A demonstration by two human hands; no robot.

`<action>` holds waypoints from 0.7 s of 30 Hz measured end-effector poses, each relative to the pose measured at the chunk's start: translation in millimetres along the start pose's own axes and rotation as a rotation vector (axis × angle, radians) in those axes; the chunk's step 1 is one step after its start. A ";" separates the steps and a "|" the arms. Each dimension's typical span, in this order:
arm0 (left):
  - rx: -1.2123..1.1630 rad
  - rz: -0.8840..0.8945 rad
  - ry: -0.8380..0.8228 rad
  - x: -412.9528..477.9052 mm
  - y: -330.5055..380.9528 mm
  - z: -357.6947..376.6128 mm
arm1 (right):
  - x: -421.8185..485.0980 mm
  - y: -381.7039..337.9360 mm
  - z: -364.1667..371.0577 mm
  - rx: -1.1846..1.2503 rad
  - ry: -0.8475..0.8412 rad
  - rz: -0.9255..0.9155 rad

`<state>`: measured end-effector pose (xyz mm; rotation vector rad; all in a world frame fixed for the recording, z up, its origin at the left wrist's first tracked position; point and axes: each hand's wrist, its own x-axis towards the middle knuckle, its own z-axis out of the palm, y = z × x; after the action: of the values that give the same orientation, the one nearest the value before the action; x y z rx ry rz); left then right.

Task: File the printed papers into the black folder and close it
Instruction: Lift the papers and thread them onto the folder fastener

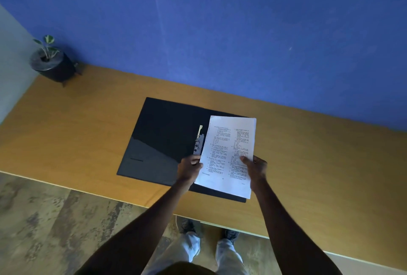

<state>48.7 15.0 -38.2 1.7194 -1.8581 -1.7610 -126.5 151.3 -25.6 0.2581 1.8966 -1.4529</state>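
1. Nearest the camera, two bare forearms reach forward from the bottom edge, above light trousers (193, 250) and dark shoes (231, 234) standing on a mottled floor (55, 219).
2. Left hand (189, 167) grips the left edge of the printed papers (229, 155) near their lower part, fingers curled around the sheets.
3. Right hand (256, 170) pinches the right edge of the same stack, thumb lying on top of the printed page and fingers hidden beneath.
4. Printed papers are held between both hands over the right half of the black folder (163, 142), covering most of that half; whether they touch it cannot be told.
5. Black folder lies open and flat on the wooden desk (319, 164), its left cover bare and catching a pale reflection.
6. Just left of the papers, along the folder's spine, a metal clip mechanism (198, 143) shows, with a light-coloured lever raised at its far end.
7. Farther back, at the desk's far left corner, a small potted plant (51, 63) in a dark pot stands against the blue wall (242, 32).
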 end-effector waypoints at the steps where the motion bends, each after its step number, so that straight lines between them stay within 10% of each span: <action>1: -0.002 0.006 -0.007 0.1 -0.9 0.6 | -0.8 0.5 -0.9 0.001 0.004 0.001; 21: 0.013 0.000 0.008 -3.2 -6.6 -3.5 | 12.9 1.1 8.0 -0.098 -0.055 0.004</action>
<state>56.4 16.8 -39.8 1.7291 -1.8707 -1.7428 -131.8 141.1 -35.5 0.1742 1.9157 -1.3459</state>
